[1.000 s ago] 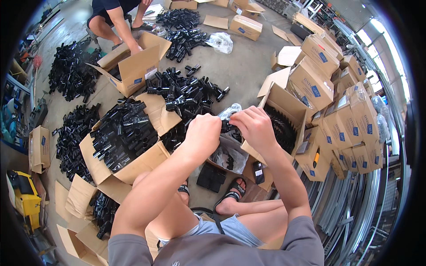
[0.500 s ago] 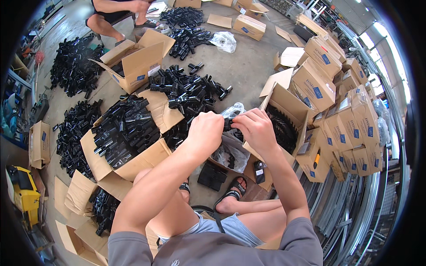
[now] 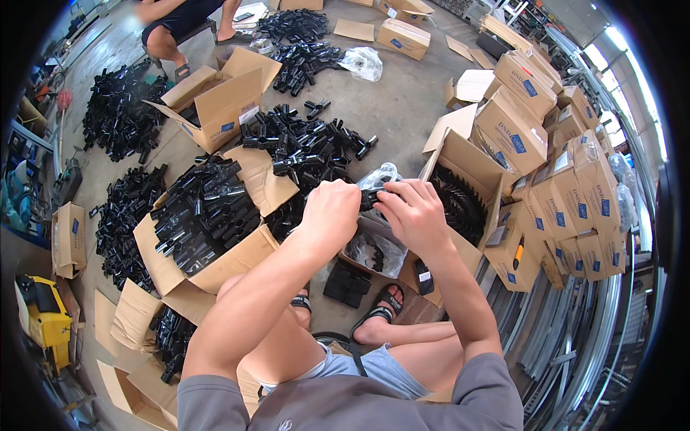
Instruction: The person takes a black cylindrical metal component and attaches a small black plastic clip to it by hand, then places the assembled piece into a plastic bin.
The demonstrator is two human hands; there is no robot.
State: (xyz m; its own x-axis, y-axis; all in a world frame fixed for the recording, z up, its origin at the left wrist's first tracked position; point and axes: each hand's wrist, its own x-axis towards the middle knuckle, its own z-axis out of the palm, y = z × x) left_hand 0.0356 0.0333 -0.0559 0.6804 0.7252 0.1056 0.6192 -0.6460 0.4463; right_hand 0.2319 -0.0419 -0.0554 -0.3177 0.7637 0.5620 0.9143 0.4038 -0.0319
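My left hand [image 3: 334, 208] is closed, fingers curled, around a small black plastic piece [image 3: 369, 199] that shows between my two hands. From the other side my right hand [image 3: 415, 214] pinches the same piece with thumb and fingertips. Most of the piece is hidden by the fingers. Just below my hands stands an open carton lined with a clear plastic bag [image 3: 392, 257], with a few dark parts inside. To its right an open carton [image 3: 467, 154] holds rows of black ridged parts [image 3: 460, 205].
Left of me an open carton [image 3: 233, 267] is full of black tubular fittings [image 3: 205, 215]. Loose piles of fittings [image 3: 309, 147] lie beyond. Stacked cartons [image 3: 568, 194] and metal profiles [image 3: 553, 359] line the right. A black block [image 3: 346, 283] lies by my feet. Another person [image 3: 169, 39] sits far left.
My hands stay together on the black piece, the right fingers slightly shifted. The view has moved a little. At the far left, the other person's arm and legs have changed position.
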